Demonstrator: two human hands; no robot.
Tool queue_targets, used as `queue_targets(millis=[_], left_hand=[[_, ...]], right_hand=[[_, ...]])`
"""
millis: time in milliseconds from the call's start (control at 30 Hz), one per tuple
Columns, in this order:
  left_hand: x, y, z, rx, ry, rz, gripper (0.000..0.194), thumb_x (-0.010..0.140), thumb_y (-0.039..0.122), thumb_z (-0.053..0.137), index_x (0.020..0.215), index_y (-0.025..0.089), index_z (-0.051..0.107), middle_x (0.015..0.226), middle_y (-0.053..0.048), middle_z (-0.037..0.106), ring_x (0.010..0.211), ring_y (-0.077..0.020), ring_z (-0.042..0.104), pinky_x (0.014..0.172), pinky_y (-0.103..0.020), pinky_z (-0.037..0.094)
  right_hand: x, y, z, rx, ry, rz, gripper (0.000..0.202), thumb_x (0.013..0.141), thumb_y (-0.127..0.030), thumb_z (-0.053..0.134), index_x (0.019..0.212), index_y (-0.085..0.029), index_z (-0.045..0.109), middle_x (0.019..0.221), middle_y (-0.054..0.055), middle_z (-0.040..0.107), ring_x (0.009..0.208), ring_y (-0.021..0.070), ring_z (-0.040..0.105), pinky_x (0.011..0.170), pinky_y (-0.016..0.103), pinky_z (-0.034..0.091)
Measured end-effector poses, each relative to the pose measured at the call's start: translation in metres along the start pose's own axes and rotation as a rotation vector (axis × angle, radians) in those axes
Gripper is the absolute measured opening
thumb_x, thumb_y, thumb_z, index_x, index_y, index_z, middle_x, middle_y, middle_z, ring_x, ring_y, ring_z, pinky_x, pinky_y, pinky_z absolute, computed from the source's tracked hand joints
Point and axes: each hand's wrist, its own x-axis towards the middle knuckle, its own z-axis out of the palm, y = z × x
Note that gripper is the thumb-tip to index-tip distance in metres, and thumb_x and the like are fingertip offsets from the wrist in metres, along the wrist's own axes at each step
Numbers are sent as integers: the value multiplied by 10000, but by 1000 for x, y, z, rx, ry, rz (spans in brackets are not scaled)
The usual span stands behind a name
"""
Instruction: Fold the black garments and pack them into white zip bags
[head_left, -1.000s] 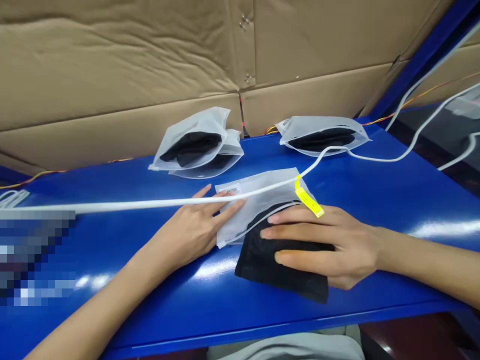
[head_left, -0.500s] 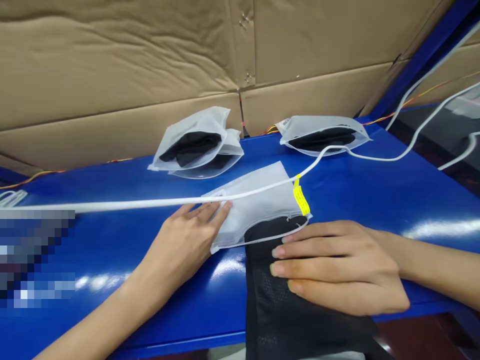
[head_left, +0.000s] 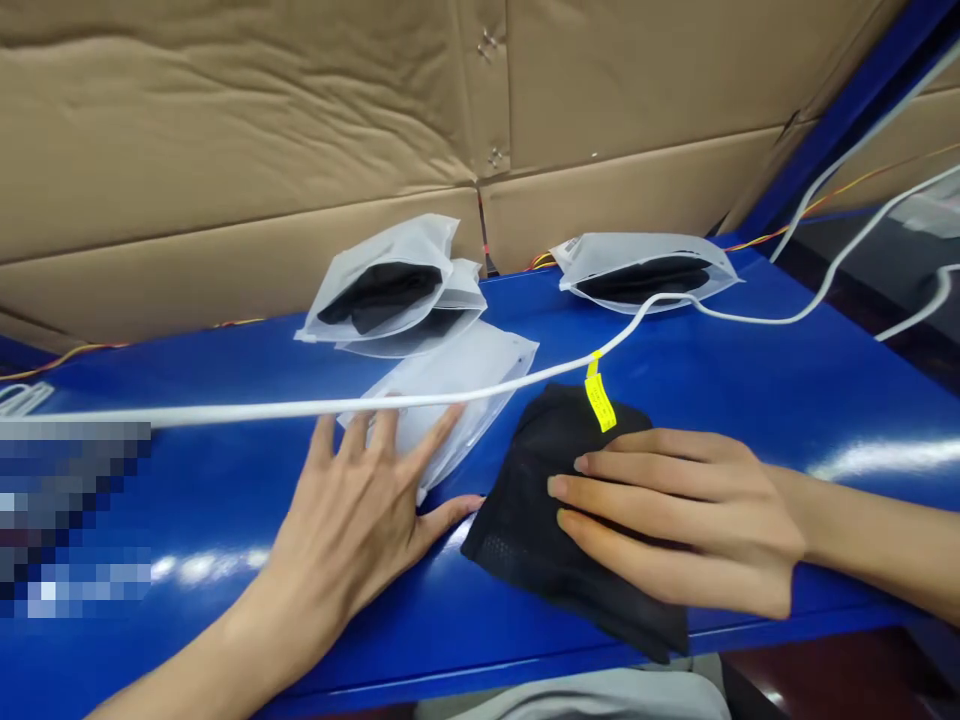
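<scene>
My left hand (head_left: 367, 500) is open, its fingers spread and resting on a frosted white zip bag (head_left: 465, 370) that lies on the blue table. Its thumb points toward the edge of a folded black mesh fabric piece (head_left: 517, 500). My right hand (head_left: 682, 520) lies over the right part of that fabric with its fingers stretched out; the thumb is hidden. The fabric sits beside the bag, apart from its mouth, and reaches close to the table's front edge. A white cable (head_left: 300, 408) with a yellow tag (head_left: 600, 402) runs across the bag and behind the fabric in the view.
Two frosted bags with black contents (head_left: 382, 290) overlap at the back, their mouths gaping. Another such bag (head_left: 645, 265) stands back right. Brown cardboard (head_left: 300, 120) lines the rear of the blue table (head_left: 787, 400). A pixelated patch (head_left: 60, 510) covers the left.
The black fabric, partly inside the bag's mouth before, now lies folded outside it. The bag has shifted left and turned, and my left hand's fingers have spread wider.
</scene>
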Motion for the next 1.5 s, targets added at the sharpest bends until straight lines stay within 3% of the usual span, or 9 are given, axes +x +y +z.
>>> queue_targets(millis=[133,267,433,633,833,1000,1233,1400,1500], left_hand=[[3,-2,11,-174,-18,175,747,992,516,585,1615,114,500,1648,-256,513,1436,-503,574,1131,-668,509],[-2,0,17,-197,19,152,776,1021,538,520,1632,64,453,1600,-297,551,1411,-491,613,1145,-629,520],[-4,12,2,-31,-56,-180,646,1114,414,319,1646,72,452,1104,-303,795,892,-442,818,646,-476,639],[-3,2,-6,148,-212,-341,642,1123,380,270,1620,37,488,510,-111,644,458,-345,691,432,-354,467],[6,-10,7,29,-78,-335,629,1113,386,262,1540,49,578,1048,-306,795,898,-477,795,581,-492,600],[12,-20,8,-8,-208,-422,646,1101,330,233,991,61,810,757,-260,759,744,-471,788,582,-534,604],[20,-40,11,-35,-206,-493,670,1128,426,268,1590,-15,470,1162,-335,768,908,-493,798,668,-589,633],[19,-28,2,-24,-81,-384,709,1136,494,260,1462,-65,550,1365,-355,683,1373,-508,619,1037,-614,576],[14,-13,-3,-14,74,-278,573,1133,480,303,1257,84,699,1266,-254,752,1166,-425,738,905,-518,616]], right_hand=[[-4,-2,4,10,-26,50,203,1025,-154,625,1123,-141,802,1200,114,817,1022,212,770,836,328,674],[-7,0,6,58,-49,105,254,1042,-157,551,1163,-116,770,1220,154,804,1201,253,738,1044,412,647],[-12,8,7,84,-190,190,388,1039,-271,532,1339,-84,690,1403,233,711,1491,351,554,1196,599,517],[-5,7,8,-78,-295,365,505,911,-236,617,1397,-102,649,1441,219,691,1352,403,632,1186,646,465],[0,8,0,-26,-338,482,631,774,-282,578,1389,-158,644,1418,213,668,1285,430,593,1008,618,502],[-10,17,4,98,-229,476,586,813,-308,599,1385,-185,635,1411,192,670,1339,418,569,1098,663,458],[-8,18,3,-102,-290,484,523,891,-345,697,1359,-114,678,1267,205,729,1118,390,642,889,550,594],[-7,16,2,-24,-248,533,562,843,-344,692,1348,-99,676,1295,215,710,1185,425,613,969,626,569],[-8,16,2,102,-249,547,607,841,-303,631,1408,-85,630,1392,237,660,1309,419,604,1076,636,531]])
